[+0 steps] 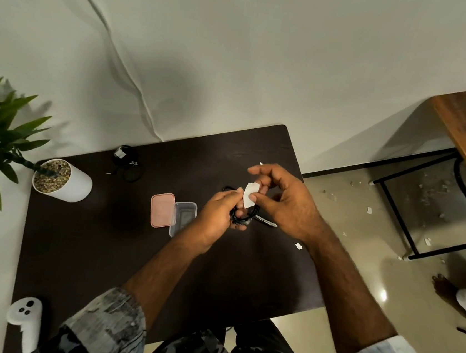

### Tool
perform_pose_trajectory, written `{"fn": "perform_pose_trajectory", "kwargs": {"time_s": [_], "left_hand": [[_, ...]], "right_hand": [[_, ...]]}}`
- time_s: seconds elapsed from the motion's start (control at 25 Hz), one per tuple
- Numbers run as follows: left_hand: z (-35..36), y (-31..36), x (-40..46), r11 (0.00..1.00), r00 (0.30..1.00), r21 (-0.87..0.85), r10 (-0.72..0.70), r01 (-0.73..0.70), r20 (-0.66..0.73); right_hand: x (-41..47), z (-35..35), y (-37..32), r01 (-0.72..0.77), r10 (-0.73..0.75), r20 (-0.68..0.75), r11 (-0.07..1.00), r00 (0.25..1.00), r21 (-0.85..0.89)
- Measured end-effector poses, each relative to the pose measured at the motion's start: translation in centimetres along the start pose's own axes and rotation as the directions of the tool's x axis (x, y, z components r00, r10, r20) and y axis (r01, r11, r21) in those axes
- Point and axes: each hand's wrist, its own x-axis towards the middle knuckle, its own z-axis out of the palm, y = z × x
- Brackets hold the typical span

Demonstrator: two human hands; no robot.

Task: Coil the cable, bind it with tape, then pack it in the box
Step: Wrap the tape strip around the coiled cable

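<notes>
Cable coil (240, 216) bunched in my left hand (220, 212) so loops can't spring; right hand (278, 199) pinches white tape strip (250, 196) over it, probably sticky side down. Open clear box (183, 218) waits just left, lid (161, 209) beside.

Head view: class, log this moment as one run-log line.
step: binding | left hand: holds coiled cable | right hand: pinches tape | box: open

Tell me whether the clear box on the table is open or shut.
Open. The clear box has no cover on it, and its pink lid lies flat beside it on the dark table.
</notes>
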Motion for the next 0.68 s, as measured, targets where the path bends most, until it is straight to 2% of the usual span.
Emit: {"fn": "perform_pose_trajectory", "kwargs": {"time_s": [0.36, 0.52, 0.68], "left_hand": [[0.3, 0.4, -0.2, 0.997, 0.999, -0.069, -0.031, 0.034, 0.042], [0.4, 0.7, -0.2, 0.991, 0.996, -0.124, -0.04, 0.05, 0.082], [0.4, 1.3, -0.4, 0.996, 0.996, -0.079, -0.04, 0.047, 0.081]], "right_hand": [[-0.2, -0.2, 0.1, 0.036, -0.037, -0.05, 0.999, 0.998, -0.02], [-0.2, 0.1, 0.2, 0.023, -0.021, -0.043, 0.998, 0.999, 0.056], [-0.1, 0.1, 0.3, 0.037, -0.035, -0.019, 0.993, 0.999, 0.111]]}}
